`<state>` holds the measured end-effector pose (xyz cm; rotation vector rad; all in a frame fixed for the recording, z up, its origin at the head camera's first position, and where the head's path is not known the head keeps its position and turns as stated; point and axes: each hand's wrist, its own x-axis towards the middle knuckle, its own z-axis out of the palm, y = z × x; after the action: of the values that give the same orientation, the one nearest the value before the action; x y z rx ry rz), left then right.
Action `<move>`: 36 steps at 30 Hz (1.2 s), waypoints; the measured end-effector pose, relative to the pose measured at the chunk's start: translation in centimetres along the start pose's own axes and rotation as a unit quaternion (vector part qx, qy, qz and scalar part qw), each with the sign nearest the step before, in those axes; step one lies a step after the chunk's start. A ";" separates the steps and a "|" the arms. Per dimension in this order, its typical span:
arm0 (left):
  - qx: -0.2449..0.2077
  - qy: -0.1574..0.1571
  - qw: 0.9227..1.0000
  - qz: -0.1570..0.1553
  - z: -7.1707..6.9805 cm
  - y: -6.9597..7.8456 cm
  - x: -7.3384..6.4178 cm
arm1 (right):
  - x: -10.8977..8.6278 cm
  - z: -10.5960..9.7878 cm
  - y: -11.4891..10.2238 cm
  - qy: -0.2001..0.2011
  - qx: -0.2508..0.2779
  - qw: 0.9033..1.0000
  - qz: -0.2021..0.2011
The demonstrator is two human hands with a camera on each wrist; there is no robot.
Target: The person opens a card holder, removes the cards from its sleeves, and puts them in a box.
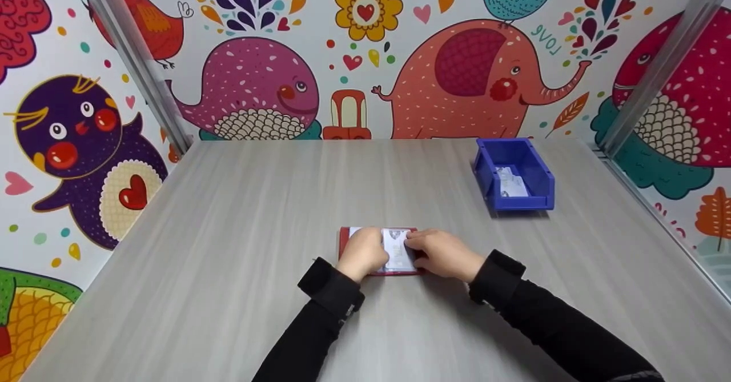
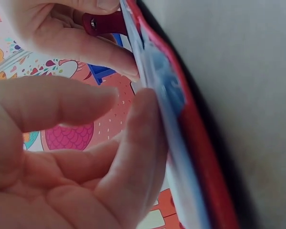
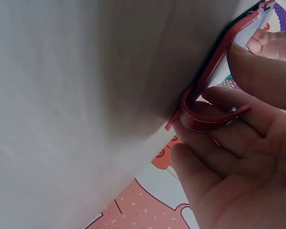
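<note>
A red card holder [image 1: 344,239] lies opened on the table, its clear sleeves and a white printed card [image 1: 395,253] facing up. Over its left half, my left hand [image 1: 365,252] is bent, and its fingertips [image 2: 145,107] press on the sleeve pages [image 2: 174,138]; the thumb stays apart from them. My right hand [image 1: 445,252] holds the holder's right edge, the thumb [image 3: 257,67] on the inner side. A red strap [image 3: 205,121] with a metal snap curves out between that hand's fingers. Whether the card sits fully in a sleeve is hard to see.
Toward the back right of the table [image 1: 257,199] stands a blue plastic bin [image 1: 522,202] with several white printed cards [image 1: 512,183] inside. Walls with cartoon animals and metal posts [image 1: 143,56] border the table at the back and sides.
</note>
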<state>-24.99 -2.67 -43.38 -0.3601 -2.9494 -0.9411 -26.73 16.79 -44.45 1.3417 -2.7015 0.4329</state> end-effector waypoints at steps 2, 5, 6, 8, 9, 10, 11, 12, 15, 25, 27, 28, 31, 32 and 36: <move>-0.002 -0.005 1.000 -0.006 0.0 0.0 0.0 | 0.0 0.0 0.0 0.000 0.000 1.000 0.000; -0.004 -0.011 1.000 -0.014 -0.1 0.1 0.0 | -0.1 0.0 0.0 -0.001 0.006 1.000 0.004; -0.004 -0.013 1.000 -0.016 -0.2 0.1 0.0 | -0.1 0.0 0.1 -0.002 0.010 1.000 0.006; -0.007 -0.016 1.000 -0.017 -0.3 0.2 0.0 | -0.1 0.0 0.1 0.000 0.018 1.000 0.007; -0.008 -0.016 1.000 -0.017 -0.3 0.2 0.0 | -0.1 0.0 0.1 0.002 0.022 1.000 0.006; -0.009 -0.016 1.000 -0.017 -0.4 0.2 0.1 | -0.1 0.1 0.1 0.004 0.025 1.000 0.005; -0.010 -0.016 1.000 -0.016 -0.4 0.2 0.1 | -0.1 0.1 0.2 0.005 0.027 1.000 0.004; -0.010 -0.016 1.000 -0.016 -0.4 0.2 0.1 | -0.1 0.1 0.2 0.007 0.028 1.000 0.002; -0.011 -0.013 1.000 -0.015 -0.4 0.2 0.1 | -0.1 0.1 0.2 0.009 0.028 1.000 -0.001; -0.021 -0.015 0.999 -0.028 -0.4 -0.1 0.3 | -0.1 0.0 0.0 -0.008 0.036 0.999 0.013; -0.020 -0.016 0.999 -0.026 -0.4 -0.1 0.4 | -0.1 0.0 0.0 -0.015 0.039 0.999 0.017; -0.020 -0.015 0.999 -0.025 -0.4 -0.2 0.4 | -0.1 0.0 -0.1 -0.018 0.041 0.999 0.020; -0.023 -0.016 0.999 -0.027 -0.4 -0.2 0.5 | 0.0 0.0 -0.1 -0.023 0.047 0.998 0.024; -0.023 -0.016 0.999 -0.029 -0.3 -0.3 0.5 | 0.0 0.0 -0.2 -0.024 0.046 0.998 0.025; -0.022 -0.014 0.999 -0.032 -0.2 -0.4 0.6 | 0.0 0.0 -0.2 -0.028 0.049 0.998 0.028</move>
<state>-25.62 -2.96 -43.37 -0.2831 -2.9871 -1.0175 -26.55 16.64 -44.43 1.3241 -2.8038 0.5468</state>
